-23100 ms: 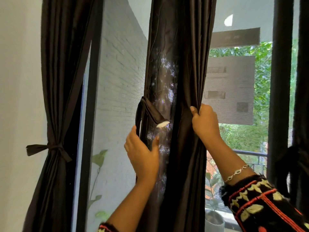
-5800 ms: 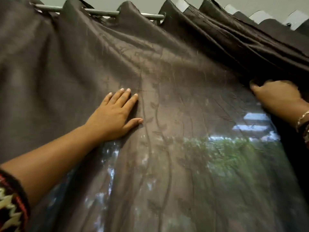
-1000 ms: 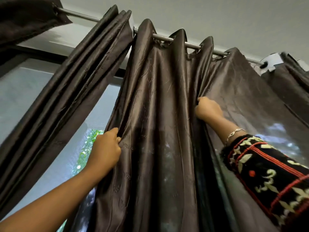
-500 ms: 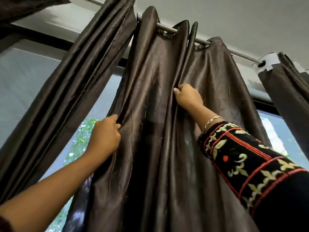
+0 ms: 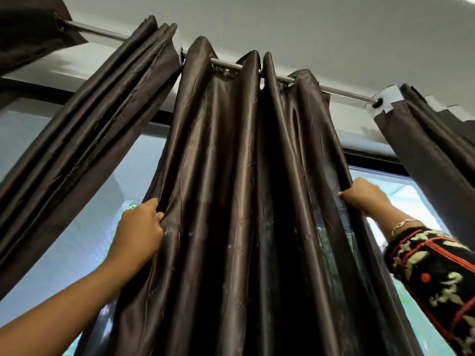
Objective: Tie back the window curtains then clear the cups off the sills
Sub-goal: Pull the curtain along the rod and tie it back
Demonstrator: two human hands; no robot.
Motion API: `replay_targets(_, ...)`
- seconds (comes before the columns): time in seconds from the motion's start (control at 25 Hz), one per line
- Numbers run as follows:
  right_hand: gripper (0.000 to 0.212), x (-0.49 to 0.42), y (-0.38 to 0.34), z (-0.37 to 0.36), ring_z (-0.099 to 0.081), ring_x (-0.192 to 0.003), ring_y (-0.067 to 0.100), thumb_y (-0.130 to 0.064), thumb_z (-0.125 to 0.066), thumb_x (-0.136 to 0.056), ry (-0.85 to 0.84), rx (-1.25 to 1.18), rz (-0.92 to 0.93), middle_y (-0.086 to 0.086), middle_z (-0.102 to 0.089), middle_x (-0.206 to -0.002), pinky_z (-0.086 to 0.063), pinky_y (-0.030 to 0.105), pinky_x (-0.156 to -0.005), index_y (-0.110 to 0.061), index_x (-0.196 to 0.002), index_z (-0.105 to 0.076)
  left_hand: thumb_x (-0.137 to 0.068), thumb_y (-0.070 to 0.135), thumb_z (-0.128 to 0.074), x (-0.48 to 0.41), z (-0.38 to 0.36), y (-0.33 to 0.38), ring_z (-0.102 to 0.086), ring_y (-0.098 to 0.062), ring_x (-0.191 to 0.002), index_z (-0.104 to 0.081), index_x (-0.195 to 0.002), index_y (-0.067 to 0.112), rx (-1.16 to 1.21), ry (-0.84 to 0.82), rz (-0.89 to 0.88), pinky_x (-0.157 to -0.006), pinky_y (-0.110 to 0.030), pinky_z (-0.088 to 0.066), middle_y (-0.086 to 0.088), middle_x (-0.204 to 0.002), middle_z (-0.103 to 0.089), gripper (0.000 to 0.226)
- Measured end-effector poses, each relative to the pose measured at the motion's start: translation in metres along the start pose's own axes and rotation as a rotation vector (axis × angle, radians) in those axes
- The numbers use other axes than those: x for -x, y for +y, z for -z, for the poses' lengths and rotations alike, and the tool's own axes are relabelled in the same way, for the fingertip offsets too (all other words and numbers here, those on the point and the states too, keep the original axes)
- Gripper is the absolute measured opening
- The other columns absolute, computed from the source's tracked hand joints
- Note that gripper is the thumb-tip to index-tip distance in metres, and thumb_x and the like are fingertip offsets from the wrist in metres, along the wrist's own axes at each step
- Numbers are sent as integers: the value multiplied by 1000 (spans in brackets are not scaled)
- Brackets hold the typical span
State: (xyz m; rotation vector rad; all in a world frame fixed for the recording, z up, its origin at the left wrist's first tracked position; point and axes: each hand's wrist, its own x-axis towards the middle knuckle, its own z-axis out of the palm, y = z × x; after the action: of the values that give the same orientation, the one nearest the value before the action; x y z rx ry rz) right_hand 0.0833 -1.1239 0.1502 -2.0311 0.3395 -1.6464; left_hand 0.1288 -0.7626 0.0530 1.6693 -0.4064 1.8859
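Overhead, in the head view, the curtain (image 5: 226, 176) hangs gathered in folds from the rod (image 5: 226, 63), between both hands. The left hand (image 5: 140, 232) has its fingers curled round the curtain's left edge, thumb pinching the cloth. The right hand (image 5: 365, 197) grips the right edge, fingers closed on the fabric; a bracelet (image 5: 403, 224) and a patterned sleeve (image 5: 434, 273) sit just below that grip. Beyond each grip hangs another bunched panel, one left (image 5: 90, 124) and one right (image 5: 431, 145), with window (image 5: 84, 227) behind.

Nothing can be read: no writing shows on the curtain (image 5: 223, 176) or the white tab (image 5: 389, 96) at far right.
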Motion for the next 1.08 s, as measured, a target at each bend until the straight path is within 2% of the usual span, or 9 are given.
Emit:
replay_targets(0.16, 30, 16, -35, -23, -52, -111, 41, -12, -41, -90, 77, -21, 274, 28, -54, -122, -41, 40, -86, 0, -118, -45, -89, -1, -47, 3, 0, 1, -44, -29, -60, -55, -83, -7, -11, 0, 2, -56, -33, -32, -23, -71, -58, 12)
replay_targets(0.24, 28, 28, -61, -28, -51, -112, 41, -14, -36, -94, 72, -113, 358, 28, -53, -122, -40, 40, -86, -1, -117, -46, -89, -2, -48, 3, 2, -1, -42, -26, -58, -56, -82, -6, -23, 0, -2, -50, -33, -28, -23, -69, -58, 11)
replay_targets(0.36, 34, 40, -95, -31, -48, -117, 40, -20, -28, -99, -26, -227, 410, 26, -50, -129, -37, 38, -92, -6, -122, -48, -89, -2, -48, 2, 8, -4, -40, -20, -53, -56, -82, -7, -21, -6, -6, -48, -22, -28, -20, -65, -56, 12)
replay_targets(0.48, 33, 63, -137, -40, -50, -116, 40, -16, -32, -97, -65, -221, 531, 26, -51, -127, -39, 39, -93, -4, -123, -48, -89, 0, -48, 1, 12, -4, -38, -11, -51, -56, -82, -6, -5, -19, -15, -47, -18, -28, -14, -63, -55, 12)
replay_targets(0.64, 31, 81, -177, -45, -49, -115, 40, -11, -35, -92, -109, -278, 613, 24, -52, -126, -41, 39, -89, -4, -119, -48, -90, 1, -48, 0, 21, -4, -40, -16, -54, -58, -91, -5, -15, -41, -21, -50, -26, -31, -22, -74, -62, 12)
replay_targets(0.72, 33, 80, -179, -42, -49, -116, 40, -10, -35, -91, -124, -297, 624, 23, -52, -127, -41, 39, -90, -5, -121, -48, -90, 1, -47, 0, 25, 1, -48, -21, -63, -59, -109, 2, -21, -37, -57, -53, -28, -33, -20, -81, -65, 23)
replay_targets(0.8, 35, 76, -167, -41, -49, -116, 40, -9, -35, -90, -122, -297, 622, 23, -52, -128, -41, 40, -90, -6, -122, -48, -90, 0, -46, -1, 22, 15, -57, -29, -78, -49, -130, 12, -8, -42, -106, -58, -27, -34, -20, -92, -66, 42)
replay_targets(0.96, 35, 60, -124, -37, -52, -111, 39, -7, -35, -89, -75, -234, 575, 21, -55, -124, -42, 38, -84, -9, -122, -47, -88, -2, -45, -4, -10, 68, -56, -38, -96, -52, -123, 7, -10, -104, -179, -74, -36, -42, -23, -102, -65, 37)
replay_targets(1.08, 33, 41, -82, -30, -54, -108, 37, -11, -43, -91, -70, -178, 560, 19, -57, -120, -42, 37, -80, -11, -124, -46, -86, -1, -43, -10, -41, 116, -56, -39, -96, -54, -118, 11, 0, -163, -186, -72, -36, -43, -22, -104, -62, 36)
